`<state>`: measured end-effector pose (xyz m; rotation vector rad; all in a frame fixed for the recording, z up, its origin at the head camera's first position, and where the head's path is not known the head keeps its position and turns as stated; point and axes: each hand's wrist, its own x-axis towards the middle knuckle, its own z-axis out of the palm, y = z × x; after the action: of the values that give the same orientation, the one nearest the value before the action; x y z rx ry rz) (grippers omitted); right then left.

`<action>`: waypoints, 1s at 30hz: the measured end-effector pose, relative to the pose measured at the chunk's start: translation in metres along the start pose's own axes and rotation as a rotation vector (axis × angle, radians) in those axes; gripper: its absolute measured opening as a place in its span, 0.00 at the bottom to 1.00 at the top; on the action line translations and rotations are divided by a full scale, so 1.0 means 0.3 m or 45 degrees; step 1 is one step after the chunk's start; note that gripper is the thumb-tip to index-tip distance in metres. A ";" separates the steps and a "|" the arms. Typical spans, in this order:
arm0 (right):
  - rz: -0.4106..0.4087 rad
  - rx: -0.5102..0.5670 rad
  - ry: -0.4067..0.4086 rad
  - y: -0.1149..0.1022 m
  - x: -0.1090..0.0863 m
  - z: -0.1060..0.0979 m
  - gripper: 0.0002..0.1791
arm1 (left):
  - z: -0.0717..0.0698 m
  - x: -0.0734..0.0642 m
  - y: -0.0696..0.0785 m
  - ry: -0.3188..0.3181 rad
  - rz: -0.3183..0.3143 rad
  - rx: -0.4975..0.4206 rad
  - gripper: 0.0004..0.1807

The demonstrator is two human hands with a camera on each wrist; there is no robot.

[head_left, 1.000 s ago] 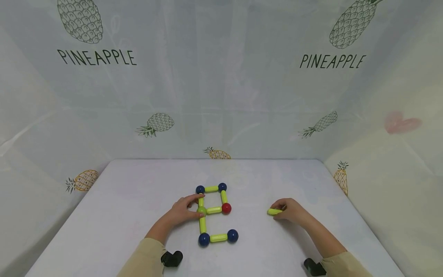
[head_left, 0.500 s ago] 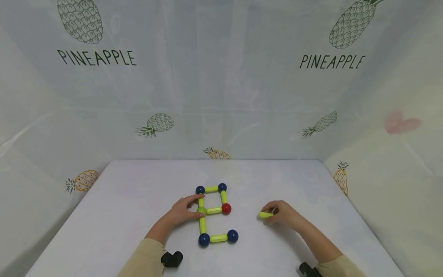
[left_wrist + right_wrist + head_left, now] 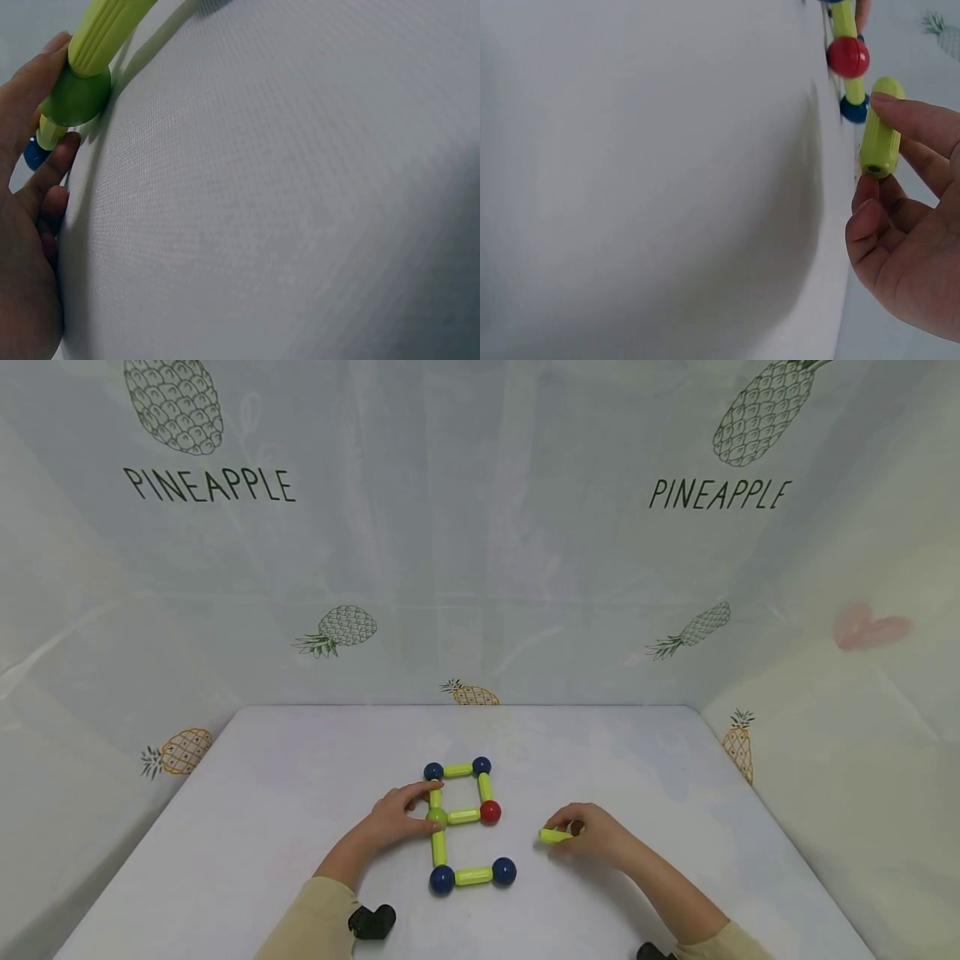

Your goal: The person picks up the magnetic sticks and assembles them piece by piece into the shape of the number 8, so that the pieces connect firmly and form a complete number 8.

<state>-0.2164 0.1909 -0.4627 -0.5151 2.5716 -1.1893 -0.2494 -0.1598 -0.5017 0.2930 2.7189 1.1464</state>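
Observation:
A ball-and-rod building toy figure lies on the white table, with yellow-green rods joining a green ball, a red ball and several dark blue balls. Its upper part makes a closed square; the lower part is open on the right, between the red ball and a blue ball. From the left, my left hand holds the figure, thumb at the green ball and fingers by the upper left rod. My right hand pinches a loose yellow-green rod between thumb and fingers, to the right of the figure.
The white table ends at a back edge against a hanging cloth printed with pineapples. Black wrist-worn pieces sit at both sleeves.
My right hand has moved left and slightly nearer to me, carrying the loose rod closer to the figure. My left hand and the figure have stayed in place.

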 end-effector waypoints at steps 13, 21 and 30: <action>0.020 0.009 -0.053 -0.070 0.015 0.057 0.13 | -0.009 -0.001 -0.003 -0.010 0.058 -0.001 0.37; 0.052 0.047 -0.097 -0.094 0.029 0.083 0.13 | -0.011 -0.002 -0.001 -0.018 0.036 -0.004 0.37; 0.047 0.042 -0.109 -0.115 0.049 0.108 0.13 | -0.013 -0.001 0.001 -0.014 0.039 0.020 0.37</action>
<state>-0.2103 0.1421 -0.4578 -0.4985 2.4746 -1.1694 -0.2499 -0.1624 -0.4989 0.3437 2.7244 1.1279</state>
